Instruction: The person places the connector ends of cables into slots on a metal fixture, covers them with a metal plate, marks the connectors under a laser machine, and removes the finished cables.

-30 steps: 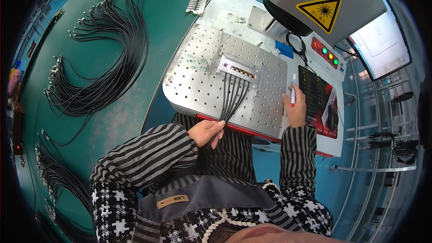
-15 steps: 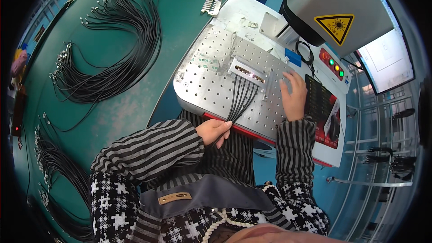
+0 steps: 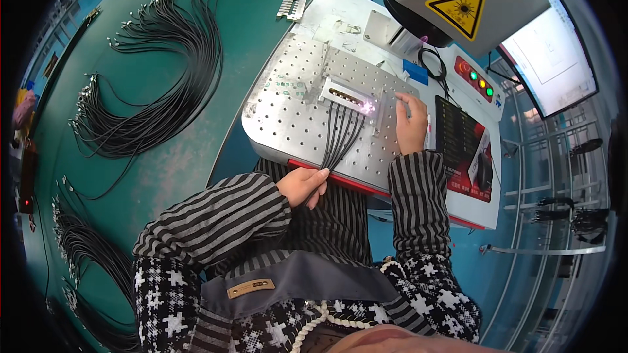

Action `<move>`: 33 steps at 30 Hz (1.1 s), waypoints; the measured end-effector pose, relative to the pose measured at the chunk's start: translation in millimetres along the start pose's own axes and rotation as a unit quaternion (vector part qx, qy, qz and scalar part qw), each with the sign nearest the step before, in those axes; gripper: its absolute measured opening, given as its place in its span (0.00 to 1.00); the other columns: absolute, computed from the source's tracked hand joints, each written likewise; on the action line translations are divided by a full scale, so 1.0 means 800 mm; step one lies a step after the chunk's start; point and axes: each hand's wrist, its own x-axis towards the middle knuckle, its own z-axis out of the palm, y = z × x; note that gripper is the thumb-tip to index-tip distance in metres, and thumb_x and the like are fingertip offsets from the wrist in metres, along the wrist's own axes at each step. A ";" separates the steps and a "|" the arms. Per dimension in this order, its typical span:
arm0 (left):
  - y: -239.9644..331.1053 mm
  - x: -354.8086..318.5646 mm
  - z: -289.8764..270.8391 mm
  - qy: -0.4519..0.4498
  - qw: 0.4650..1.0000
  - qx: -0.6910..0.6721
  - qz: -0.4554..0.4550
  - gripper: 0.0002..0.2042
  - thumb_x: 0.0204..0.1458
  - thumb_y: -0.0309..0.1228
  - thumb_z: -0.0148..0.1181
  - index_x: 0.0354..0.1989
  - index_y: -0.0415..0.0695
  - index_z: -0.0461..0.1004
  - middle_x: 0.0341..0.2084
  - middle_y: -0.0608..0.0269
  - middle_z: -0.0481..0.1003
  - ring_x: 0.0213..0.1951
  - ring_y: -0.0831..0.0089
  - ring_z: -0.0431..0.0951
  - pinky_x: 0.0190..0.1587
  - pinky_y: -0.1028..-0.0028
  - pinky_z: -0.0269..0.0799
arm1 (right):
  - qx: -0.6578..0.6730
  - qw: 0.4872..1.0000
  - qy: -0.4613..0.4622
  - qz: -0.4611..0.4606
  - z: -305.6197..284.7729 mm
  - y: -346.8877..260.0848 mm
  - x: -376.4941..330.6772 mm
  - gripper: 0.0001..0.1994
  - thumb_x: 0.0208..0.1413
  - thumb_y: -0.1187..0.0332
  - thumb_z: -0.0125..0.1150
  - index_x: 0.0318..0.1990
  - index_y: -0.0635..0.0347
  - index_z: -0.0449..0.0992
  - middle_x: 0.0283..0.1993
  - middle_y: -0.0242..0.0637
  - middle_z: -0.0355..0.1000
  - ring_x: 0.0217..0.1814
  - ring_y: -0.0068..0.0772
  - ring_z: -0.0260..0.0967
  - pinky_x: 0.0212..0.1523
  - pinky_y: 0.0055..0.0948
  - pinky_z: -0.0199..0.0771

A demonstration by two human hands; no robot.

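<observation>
My left hand [image 3: 303, 186] is closed round a bundle of thin black cables [image 3: 339, 140] at the near edge of the perforated metal plate [image 3: 281, 121]. From there the cables fan out to a slotted metal fixture [image 3: 347, 97], where their ends sit side by side. A bright pinkish-white glow [image 3: 368, 106] shows at the fixture's right end. My right hand [image 3: 411, 127] hovers by the plate's right side, fingers extended and holding nothing. A clear upright piece [image 3: 381, 116] stands between it and the fixture.
Above the plate hangs a grey machine head [image 3: 471, 0] with a yellow warning triangle. A button panel [image 3: 474, 78] and a monitor [image 3: 549, 46] are at right, with a black mouse [image 3: 484, 171] nearer. Large cable bundles [image 3: 190, 98] and a comb-like metal piece [image 3: 292, 1] lie on the green table.
The whole view has shifted slightly. The glow at the fixture is brighter and sits at its right end. My right hand's fingers have drawn closer together; my left hand still grips the cables.
</observation>
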 end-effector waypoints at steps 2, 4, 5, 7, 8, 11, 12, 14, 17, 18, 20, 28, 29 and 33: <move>0.001 -0.002 0.001 0.006 1.000 0.004 0.001 0.23 0.62 0.45 0.33 0.20 0.43 0.66 0.08 0.65 0.65 0.14 0.76 0.64 0.24 0.81 0.60 | 0.004 1.000 0.003 0.003 -0.001 0.000 -0.002 0.10 0.49 0.75 0.53 0.40 0.58 0.73 0.41 0.33 0.72 0.46 0.33 0.65 0.52 0.29 0.59; 0.002 -0.006 0.000 0.020 1.000 0.009 -0.003 0.23 0.62 0.45 0.34 0.20 0.43 0.66 0.08 0.65 0.65 0.14 0.76 0.63 0.24 0.81 0.60 | -0.006 0.999 0.005 -0.036 -0.001 -0.001 -0.003 0.11 0.48 0.75 0.53 0.41 0.58 0.73 0.42 0.31 0.72 0.47 0.34 0.64 0.53 0.30 0.59; 0.003 -0.008 -0.001 0.027 1.000 0.011 -0.005 0.23 0.62 0.45 0.34 0.20 0.43 0.66 0.08 0.66 0.64 0.14 0.77 0.63 0.24 0.81 0.60 | -0.011 0.998 0.007 -0.055 -0.001 -0.002 -0.004 0.11 0.48 0.75 0.54 0.41 0.57 0.73 0.42 0.31 0.72 0.47 0.34 0.64 0.53 0.31 0.59; 0.002 -0.017 -0.005 0.041 0.999 0.013 -0.009 0.23 0.62 0.45 0.34 0.20 0.43 0.66 0.08 0.66 0.64 0.14 0.77 0.63 0.24 0.81 0.60 | -0.043 0.992 -0.014 -0.119 0.001 -0.011 -0.007 0.13 0.48 0.71 0.55 0.44 0.57 0.73 0.47 0.29 0.71 0.51 0.36 0.63 0.55 0.36 0.56; 0.001 -0.028 -0.013 0.027 0.999 0.019 -0.017 0.23 0.61 0.45 0.34 0.20 0.43 0.66 0.08 0.66 0.64 0.13 0.77 0.62 0.24 0.81 0.60 | -0.071 0.983 -0.035 -0.165 0.003 -0.022 -0.014 0.15 0.49 0.68 0.56 0.47 0.56 0.72 0.50 0.28 0.69 0.55 0.37 0.61 0.57 0.40 0.54; 0.004 -0.068 -0.033 -0.004 0.999 0.031 -0.043 0.23 0.61 0.45 0.35 0.20 0.43 0.66 0.09 0.67 0.64 0.13 0.77 0.62 0.24 0.81 0.59 | -0.126 0.950 -0.170 -0.228 -0.010 -0.063 -0.056 0.22 0.50 0.58 0.56 0.52 0.56 0.69 0.58 0.28 0.64 0.63 0.40 0.54 0.61 0.49 0.47; 0.008 -0.084 -0.035 -0.027 0.997 0.027 -0.062 0.23 0.61 0.46 0.35 0.19 0.44 0.66 0.08 0.67 0.64 0.13 0.77 0.61 0.24 0.81 0.59 | -0.131 0.945 -0.204 -0.220 -0.021 -0.073 -0.070 0.26 0.49 0.53 0.56 0.53 0.55 0.68 0.60 0.28 0.62 0.65 0.41 0.51 0.61 0.51 0.44; 0.011 -0.113 -0.039 -0.019 0.996 0.018 -0.084 0.23 0.61 0.47 0.36 0.19 0.45 0.65 0.08 0.67 0.63 0.14 0.77 0.61 0.25 0.80 0.58 | -0.124 0.941 -0.235 -0.209 -0.044 -0.097 -0.088 0.31 0.44 0.48 0.59 0.54 0.55 0.67 0.62 0.27 0.60 0.66 0.41 0.49 0.62 0.51 0.43; 0.004 -0.131 -0.035 -0.099 0.989 0.021 -0.105 0.24 0.62 0.48 0.34 0.19 0.45 0.63 0.10 0.67 0.61 0.15 0.78 0.58 0.26 0.80 0.58 | -0.119 0.951 -0.195 -0.209 -0.050 -0.098 -0.122 0.27 0.43 0.53 0.61 0.51 0.54 0.71 0.58 0.26 0.64 0.63 0.40 0.53 0.61 0.47 0.46; 0.000 -0.132 -0.035 -0.125 0.988 0.022 -0.083 0.24 0.62 0.48 0.33 0.18 0.45 0.63 0.11 0.67 0.61 0.15 0.78 0.57 0.25 0.80 0.57 | -0.117 0.957 -0.166 -0.207 -0.045 -0.094 -0.127 0.24 0.43 0.55 0.62 0.49 0.54 0.72 0.57 0.26 0.66 0.60 0.39 0.57 0.60 0.43 0.49; 0.002 -0.130 -0.034 -0.121 0.991 0.003 -0.062 0.25 0.61 0.49 0.33 0.18 0.47 0.63 0.09 0.68 0.61 0.14 0.78 0.56 0.25 0.80 0.57 | -0.054 0.969 -0.159 -0.182 -0.047 -0.090 -0.120 0.22 0.42 0.59 0.63 0.47 0.54 0.73 0.55 0.27 0.67 0.54 0.36 0.61 0.56 0.38 0.54; 0.006 -0.094 -0.006 -0.101 0.963 -0.250 -0.019 0.25 0.60 0.54 0.30 0.18 0.50 0.59 0.07 0.71 0.56 0.13 0.78 0.53 0.22 0.78 0.54 | 0.109 0.931 -0.323 -0.130 -0.064 -0.171 0.067 0.13 0.43 0.70 0.62 0.38 0.60 0.74 0.37 0.30 0.71 0.33 0.28 0.66 0.33 0.24 0.63; -0.004 -0.080 -0.006 -0.150 0.936 -0.319 -0.012 0.25 0.60 0.54 0.29 0.19 0.50 0.59 0.07 0.72 0.55 0.13 0.78 0.52 0.22 0.78 0.53 | 0.044 0.911 -0.378 -0.159 -0.061 -0.187 0.090 0.11 0.46 0.66 0.60 0.37 0.58 0.74 0.35 0.33 0.70 0.32 0.30 0.66 0.33 0.24 0.64; -0.029 -0.056 -0.002 -0.256 0.840 -0.478 -0.005 0.25 0.59 0.56 0.27 0.19 0.51 0.57 0.07 0.73 0.52 0.12 0.78 0.51 0.21 0.77 0.51 | -0.040 0.853 -0.428 -0.296 0.030 -0.193 0.121 0.13 0.46 0.60 0.59 0.36 0.57 0.75 0.35 0.34 0.71 0.35 0.35 0.68 0.38 0.30 0.67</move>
